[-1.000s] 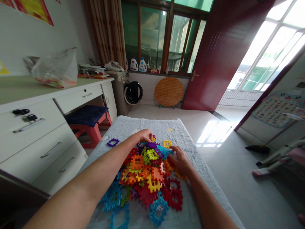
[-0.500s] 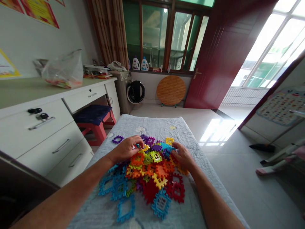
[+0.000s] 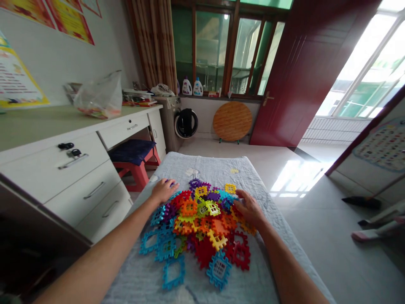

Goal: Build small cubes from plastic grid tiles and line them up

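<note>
A heap of colourful plastic building tiles (image 3: 202, 223) with toothed edges lies on the cloth-covered table. My left hand (image 3: 163, 191) is at the heap's far left, palm down, fingers stretched to the right over a purple tile (image 3: 171, 184) that it mostly covers. On the heap's right side rests my right hand (image 3: 249, 205), its fingers apart and touching or just above orange and blue tiles. Beyond its fingertips sits a yellow window tile (image 3: 230, 188). Nearest to me lie a blue frame tile (image 3: 174, 273) and a blue tile with a patterned centre (image 3: 219, 270).
A pale blue cloth (image 3: 218, 164) covers the table. To the left are a white desk (image 3: 76, 160) and a red stool (image 3: 139, 175) with a dark cushion. A washing machine (image 3: 172, 118), a round wooden board (image 3: 232, 121) and a dark red door (image 3: 291, 76) stand ahead.
My left hand has left the middle of the heap and moved left, over the purple tile. The view has turned slightly left. My right hand stays at the heap's right side.
</note>
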A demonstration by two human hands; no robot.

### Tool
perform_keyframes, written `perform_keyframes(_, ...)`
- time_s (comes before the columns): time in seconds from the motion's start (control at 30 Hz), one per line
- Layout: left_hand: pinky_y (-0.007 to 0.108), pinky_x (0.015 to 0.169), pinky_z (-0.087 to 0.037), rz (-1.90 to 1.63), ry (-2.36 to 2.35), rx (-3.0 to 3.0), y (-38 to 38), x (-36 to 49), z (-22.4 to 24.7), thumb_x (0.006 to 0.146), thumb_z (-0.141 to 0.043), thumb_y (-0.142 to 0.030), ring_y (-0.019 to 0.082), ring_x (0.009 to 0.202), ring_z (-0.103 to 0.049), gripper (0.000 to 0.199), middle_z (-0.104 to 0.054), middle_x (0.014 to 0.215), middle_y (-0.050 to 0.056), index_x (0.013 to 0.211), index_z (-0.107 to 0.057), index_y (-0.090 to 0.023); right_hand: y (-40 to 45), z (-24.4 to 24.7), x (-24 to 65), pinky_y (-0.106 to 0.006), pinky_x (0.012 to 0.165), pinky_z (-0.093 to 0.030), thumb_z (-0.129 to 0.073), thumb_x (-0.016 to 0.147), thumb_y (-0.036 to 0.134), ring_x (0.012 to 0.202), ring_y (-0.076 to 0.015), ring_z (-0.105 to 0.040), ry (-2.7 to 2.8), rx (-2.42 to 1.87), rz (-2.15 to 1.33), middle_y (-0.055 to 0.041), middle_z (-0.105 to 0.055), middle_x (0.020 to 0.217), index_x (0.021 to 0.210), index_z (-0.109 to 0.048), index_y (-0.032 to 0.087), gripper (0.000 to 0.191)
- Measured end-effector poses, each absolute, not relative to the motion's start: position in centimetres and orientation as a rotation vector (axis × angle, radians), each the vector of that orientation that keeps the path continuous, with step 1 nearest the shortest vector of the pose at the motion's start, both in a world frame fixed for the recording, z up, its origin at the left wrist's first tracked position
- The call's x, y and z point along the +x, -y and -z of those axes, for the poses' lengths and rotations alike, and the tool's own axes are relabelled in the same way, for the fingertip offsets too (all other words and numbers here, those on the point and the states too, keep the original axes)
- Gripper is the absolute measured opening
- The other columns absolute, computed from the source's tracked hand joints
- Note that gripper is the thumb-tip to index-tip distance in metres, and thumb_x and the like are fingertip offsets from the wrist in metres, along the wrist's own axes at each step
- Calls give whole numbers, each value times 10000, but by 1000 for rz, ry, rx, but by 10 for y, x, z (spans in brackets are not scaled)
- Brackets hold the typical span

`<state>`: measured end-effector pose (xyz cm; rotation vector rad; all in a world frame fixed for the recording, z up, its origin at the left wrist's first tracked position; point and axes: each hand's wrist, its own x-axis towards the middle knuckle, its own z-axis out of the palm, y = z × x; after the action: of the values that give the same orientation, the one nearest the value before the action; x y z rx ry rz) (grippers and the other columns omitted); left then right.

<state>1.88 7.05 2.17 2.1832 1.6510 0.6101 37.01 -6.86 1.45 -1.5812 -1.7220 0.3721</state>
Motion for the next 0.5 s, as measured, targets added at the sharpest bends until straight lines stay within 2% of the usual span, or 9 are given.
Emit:
perform_keyframes(0.1, 314, 982, -419, -540, -1437, 2235, -62, 32, -25, 860, -367, -455, 205, 1063, -576, 379, -680, 1004, 41, 908, -664, -226, 68, -13, 371, -408, 886, -473, -548, 808, 343, 984, -240, -611, 1719, -1589, -382, -105, -654, 1080, 1151, -577, 174, 383)
perform_keyframes(0.2, 303, 950, -440, -511, -1226, 2254, -58, 47, -34, 883, -310, -494, 199, 1015, -597, 469, -672, 1036, 41, 1003, -656, -201, 66, -11, 372, -403, 899, -466, -555, 806, 352, 1000, -239, -608, 1720, -1598, -394, -101, -657, 1080, 1153, -579, 174, 390)
perform_keyframes(0.3, 319, 980, -410, -424, -1260, 2296, -66, 64, -42, 875, -308, -555, 219, 1036, -589, 528, -633, 1106, 68, 1076, -640, -197, 66, -10, 373, -407, 899, -467, -559, 801, 358, 997, -241, -613, 1703, -1609, -413, -93, -663, 1071, 1158, -579, 182, 398)
perform_keyframes(0.4, 385, 1035, -349, -326, -1381, 2299, -81, 82, -44, 802, -406, -631, 290, 1145, -533, 585, -576, 1221, 103, 1143, -614, -203, 66, -10, 373, -413, 901, -468, -557, 803, 357, 993, -243, -615, 1692, -1610, -426, -95, -665, 1074, 1162, -574, 178, 401)
perform_keyframes(0.5, 429, 1009, -364, -219, -1416, 2257, -94, 97, -42, 595, -650, -624, 366, 1207, -478, 775, -519, 1312, 151, 1219, -552, -176, 66, -9, 373, -418, 900, -469, -560, 802, 346, 986, -244, -617, 1700, -1604, -421, -95, -666, 1081, 1155, -578, 181, 390)
